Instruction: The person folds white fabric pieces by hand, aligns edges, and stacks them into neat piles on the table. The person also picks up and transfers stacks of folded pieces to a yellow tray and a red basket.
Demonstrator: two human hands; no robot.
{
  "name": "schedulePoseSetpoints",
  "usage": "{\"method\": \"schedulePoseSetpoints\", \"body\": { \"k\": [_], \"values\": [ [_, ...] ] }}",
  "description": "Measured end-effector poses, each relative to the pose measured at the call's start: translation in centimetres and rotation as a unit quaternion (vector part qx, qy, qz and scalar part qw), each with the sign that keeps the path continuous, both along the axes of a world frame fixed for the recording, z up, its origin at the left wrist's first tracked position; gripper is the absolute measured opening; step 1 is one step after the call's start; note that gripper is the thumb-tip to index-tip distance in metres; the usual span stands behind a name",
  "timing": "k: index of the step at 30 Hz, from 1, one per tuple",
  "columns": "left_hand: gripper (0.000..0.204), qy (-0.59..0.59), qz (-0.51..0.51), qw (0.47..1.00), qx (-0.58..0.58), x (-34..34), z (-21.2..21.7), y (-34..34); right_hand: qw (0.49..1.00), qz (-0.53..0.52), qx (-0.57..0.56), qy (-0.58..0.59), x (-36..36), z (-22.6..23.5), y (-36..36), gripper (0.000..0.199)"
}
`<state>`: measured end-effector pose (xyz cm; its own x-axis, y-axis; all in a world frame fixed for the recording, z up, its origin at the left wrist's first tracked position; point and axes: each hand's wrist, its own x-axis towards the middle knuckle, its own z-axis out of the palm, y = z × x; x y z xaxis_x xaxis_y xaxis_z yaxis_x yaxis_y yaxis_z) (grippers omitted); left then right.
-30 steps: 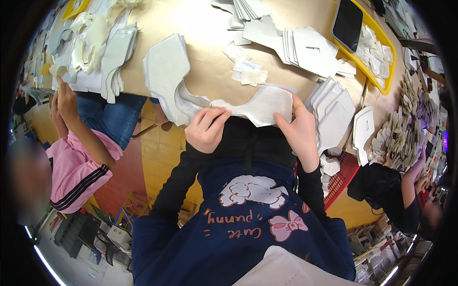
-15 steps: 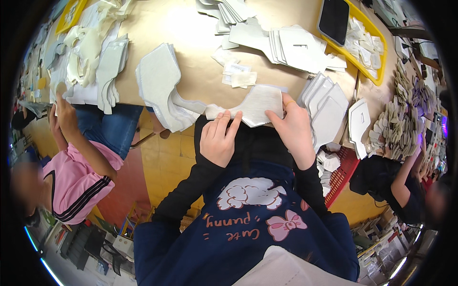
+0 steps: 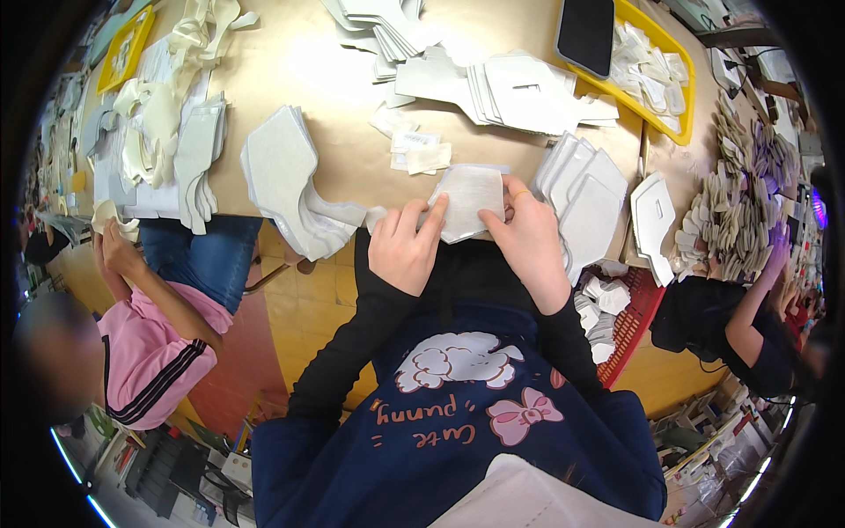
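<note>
A pale grey-white flat cut piece (image 3: 471, 204) lies at the table's front edge between my hands. My left hand (image 3: 405, 248) presses its bent fingers on the left part of that piece and covers its narrow end. At the right edge, my right hand (image 3: 532, 242) pinches it between thumb and fingers, a ring on one finger. Left of my hands rests a fanned stack of similar curved pieces (image 3: 282, 167). Close by on the right is another stack of pieces (image 3: 591, 207). Small pale labels or scraps (image 3: 429, 158) lie just beyond the held piece.
Farther back are more cut-piece stacks (image 3: 528, 92) and a yellow tray (image 3: 685, 132) of small pieces, with a black phone (image 3: 585, 37) on its edge. A red basket (image 3: 641, 321) stands below the table at right. A person in pink (image 3: 167, 352) works at left.
My left hand has slid right along the piece, its fingers bending and covering the narrow end. My right hand keeps its pinch. The view has shifted slightly.
</note>
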<state>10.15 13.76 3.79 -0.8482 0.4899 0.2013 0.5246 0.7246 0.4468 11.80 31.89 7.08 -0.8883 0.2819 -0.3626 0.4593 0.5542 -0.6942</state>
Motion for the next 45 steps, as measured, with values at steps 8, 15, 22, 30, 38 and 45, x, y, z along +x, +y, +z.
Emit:
{"method": "schedulePoseSetpoints", "body": {
  "k": [8, 15, 22, 30, 38, 45],
  "values": [
    [0.052, -0.008, 0.017, 0.998, -0.054, 0.0, -0.7, 1.2, 0.974, 0.061, 0.185, 0.111, 1.8, 2.1, -1.6, 0.058],
    [0.063, 0.025, 0.014, 0.994, -0.102, 0.4, -1.9, 1.3, 0.963, 0.192, 0.143, 0.123, 3.2, -1.8, -4.1, 0.058],
    [0.066, 0.036, 0.019, 0.993, -0.114, 0.2, -1.9, 1.6, 0.972, 0.072, 0.198, 0.103, 2.2, -4.2, -3.5, 0.063],
    [0.07, 0.023, 0.042, 0.995, -0.092, 0.2, -2.0, 2.1, 0.954, 0.168, 0.189, 0.16, 3.1, -0.2, -4.6, 0.072],
    [0.06, 0.02, -0.033, 0.997, -0.065, 2.4, -2.2, 1.5, 0.803, 0.258, -0.429, 0.322, 4.3, 8.5, 1.3, 0.066],
    [0.048, 0.03, -0.072, 0.997, 0.014, 1.0, -3.0, 1.1, 0.632, 0.315, -0.555, 0.439, 3.4, 11.6, 2.9, 0.076]
  ]
}}
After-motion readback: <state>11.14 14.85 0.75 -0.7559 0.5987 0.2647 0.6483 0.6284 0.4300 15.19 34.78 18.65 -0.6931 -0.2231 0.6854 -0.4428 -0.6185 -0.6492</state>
